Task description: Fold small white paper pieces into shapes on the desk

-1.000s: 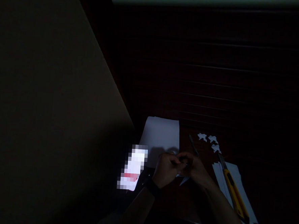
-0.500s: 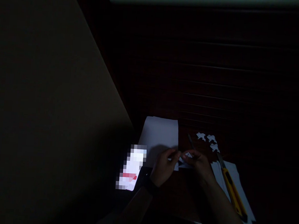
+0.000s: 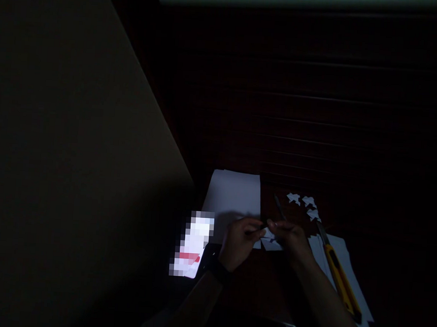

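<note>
In the dim light my left hand (image 3: 239, 240), with a dark band at the wrist, is closed in a pinch at a small folded piece of white paper (image 3: 269, 233). My right hand (image 3: 294, 241) pinches the same piece from the other side, its fingertips close to those of the left. My fingers cover much of the piece, so its exact shape is hard to make out. Another bit of white paper (image 3: 270, 245) lies just below it. A thin dark pen-like tool (image 3: 279, 206) rests on the dark table behind my right hand.
White sheets (image 3: 235, 191) lie behind my left hand, beside a lit phone (image 3: 194, 246) with a blurred screen. Several small folded paper shapes (image 3: 293, 198) sit at the back right. A yellow utility knife (image 3: 339, 277), blade out, lies on paper sheets (image 3: 348, 270). A wall (image 3: 76, 125) stands left.
My fingers have shifted slightly around the small paper; the right fingers are more curled in. The small paper has turned a little. Everything else stays in place.
</note>
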Available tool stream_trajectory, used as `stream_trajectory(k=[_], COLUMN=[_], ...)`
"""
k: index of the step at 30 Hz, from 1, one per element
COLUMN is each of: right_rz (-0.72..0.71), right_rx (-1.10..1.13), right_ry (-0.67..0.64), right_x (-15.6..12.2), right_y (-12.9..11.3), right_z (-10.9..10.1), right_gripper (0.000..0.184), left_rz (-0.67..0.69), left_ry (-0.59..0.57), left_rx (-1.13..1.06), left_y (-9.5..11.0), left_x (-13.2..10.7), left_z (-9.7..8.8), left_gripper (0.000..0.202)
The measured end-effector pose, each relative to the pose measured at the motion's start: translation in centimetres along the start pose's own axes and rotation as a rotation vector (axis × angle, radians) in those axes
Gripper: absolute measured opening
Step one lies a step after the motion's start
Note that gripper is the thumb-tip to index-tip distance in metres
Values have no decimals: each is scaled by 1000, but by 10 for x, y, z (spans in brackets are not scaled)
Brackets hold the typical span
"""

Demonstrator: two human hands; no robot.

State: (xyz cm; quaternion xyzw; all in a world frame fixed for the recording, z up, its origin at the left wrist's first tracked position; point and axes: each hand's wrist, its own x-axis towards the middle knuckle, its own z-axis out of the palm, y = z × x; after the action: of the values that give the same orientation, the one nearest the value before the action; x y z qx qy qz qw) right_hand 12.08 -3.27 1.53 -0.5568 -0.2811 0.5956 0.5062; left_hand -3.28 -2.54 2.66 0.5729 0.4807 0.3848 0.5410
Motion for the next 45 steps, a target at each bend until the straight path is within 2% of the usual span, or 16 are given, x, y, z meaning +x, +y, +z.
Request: stream_trajectory(k=[4, 9, 11, 13, 16, 18, 21, 28, 31, 37, 42, 45], right_rz=[-58, -191, -168, -118, -64, -45, -19, -99, -147, -252, -225, -224], right_rx=[-56, -121, -100, -48, 36, 62, 35, -210, -301, -300, -294, -305], right_ry=[91, 99, 119, 127, 114, 101, 41, -53, -21, -9, -65, -24], right_x=[-1, -3, -4, -4, -4, -4, -3, -5, -6, -3, -1, 0], right_y=[6, 9, 8, 7, 4, 3, 3, 0, -1, 4, 0, 0], right_z=[4, 9, 9, 9, 8, 7, 6, 3, 5, 6, 0, -2], right_gripper=[29, 32, 34, 33, 28, 27, 28, 29, 31, 31, 27, 25], left_rz=[7, -1, -50, -79, -34, 5, 8, -5, -7, 0, -17, -26], left_ry=[-24, -43, -49, -109, -203, -176, -107, -45, -45, -21, 9, -17], left_rx=[-28, -141, -193, -237, -216, -158, -87, -50, -52, -74, -77, -95], left_y=[-1, 10, 16, 20, 20, 15, 6, -3, -4, -2, 3, 2], left_x=[-1, -1, -2, -4, -6, -6, -4, -3, -3, 1, 1, 0], left_z=[3, 2, 0, -3, -3, 0, 3, 1, 1, 0, 0, 0], left_gripper=[25, 23, 24, 27, 48, 54, 40, 34, 34, 32, 30, 30])
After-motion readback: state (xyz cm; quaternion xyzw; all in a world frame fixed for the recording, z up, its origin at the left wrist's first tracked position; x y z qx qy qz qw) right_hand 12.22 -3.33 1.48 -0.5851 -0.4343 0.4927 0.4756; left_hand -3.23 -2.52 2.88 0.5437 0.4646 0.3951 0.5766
